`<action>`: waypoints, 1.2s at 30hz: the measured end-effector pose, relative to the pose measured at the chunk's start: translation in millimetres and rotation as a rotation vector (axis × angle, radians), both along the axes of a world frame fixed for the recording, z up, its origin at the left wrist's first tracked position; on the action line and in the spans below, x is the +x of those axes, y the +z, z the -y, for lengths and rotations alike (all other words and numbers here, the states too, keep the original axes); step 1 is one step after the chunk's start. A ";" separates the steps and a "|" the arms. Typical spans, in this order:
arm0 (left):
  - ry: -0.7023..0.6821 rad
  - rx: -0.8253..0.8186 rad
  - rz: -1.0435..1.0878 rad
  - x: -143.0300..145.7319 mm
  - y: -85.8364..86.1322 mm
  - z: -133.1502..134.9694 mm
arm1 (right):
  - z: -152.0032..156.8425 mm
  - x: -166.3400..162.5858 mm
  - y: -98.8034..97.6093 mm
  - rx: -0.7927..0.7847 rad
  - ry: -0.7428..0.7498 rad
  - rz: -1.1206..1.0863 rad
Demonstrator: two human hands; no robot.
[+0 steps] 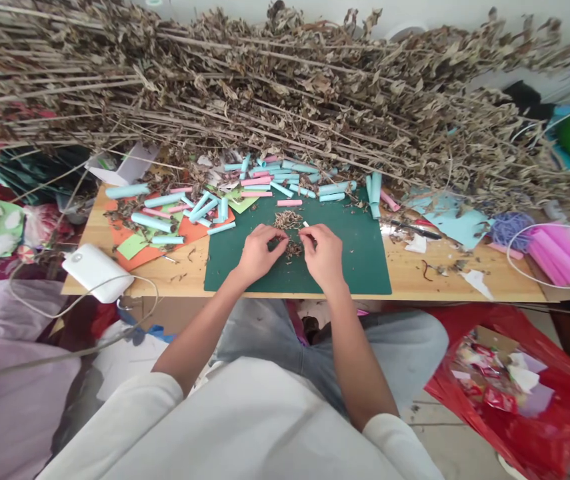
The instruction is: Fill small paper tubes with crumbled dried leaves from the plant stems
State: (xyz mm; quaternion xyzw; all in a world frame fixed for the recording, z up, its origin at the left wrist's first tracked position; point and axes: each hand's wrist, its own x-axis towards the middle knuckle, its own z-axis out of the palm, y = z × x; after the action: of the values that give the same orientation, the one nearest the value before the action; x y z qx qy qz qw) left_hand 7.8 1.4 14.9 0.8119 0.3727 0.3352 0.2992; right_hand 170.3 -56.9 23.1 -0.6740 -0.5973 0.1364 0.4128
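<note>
My left hand (261, 253) rests over the green cutting mat (359, 260), its fingers curled and pinched together beside small crumbled bits of dried leaf (295, 249). Opposite it, my right hand (323, 255) has its thumb and fingers drawn together at the other side of the bits. A small white piece (306, 224) shows at its fingertips, too small to name. What either hand holds is hidden. Just beyond the fingers lies a small heap of dried plant pieces (289, 219).
Rolled blue paper tubes (165, 200) and pink ones (256, 181) litter the mat's far side and the table. Dried stalks (265, 100) are heaped behind. A white power bank (97, 272) with a cable sits left. A red bag (559, 413) of scraps stands below right.
</note>
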 end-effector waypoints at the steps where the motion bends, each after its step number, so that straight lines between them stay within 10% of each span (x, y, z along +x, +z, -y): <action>1: 0.010 -0.017 0.020 -0.7 -0.1 1.7 | 1.3 -0.1 -0.5 -0.001 -0.007 -0.034; 36: 0.075 -0.266 0.248 8.0 -16.3 15.6 | 14.7 -5.8 -3.3 -0.003 0.022 -0.091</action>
State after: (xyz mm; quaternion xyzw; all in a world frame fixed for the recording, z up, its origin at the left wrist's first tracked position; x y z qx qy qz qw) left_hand 15.8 -14.2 -1.4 0.7032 0.4041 0.3913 0.4348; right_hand 164.5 -71.6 19.8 -0.6611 -0.5849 0.1724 0.4371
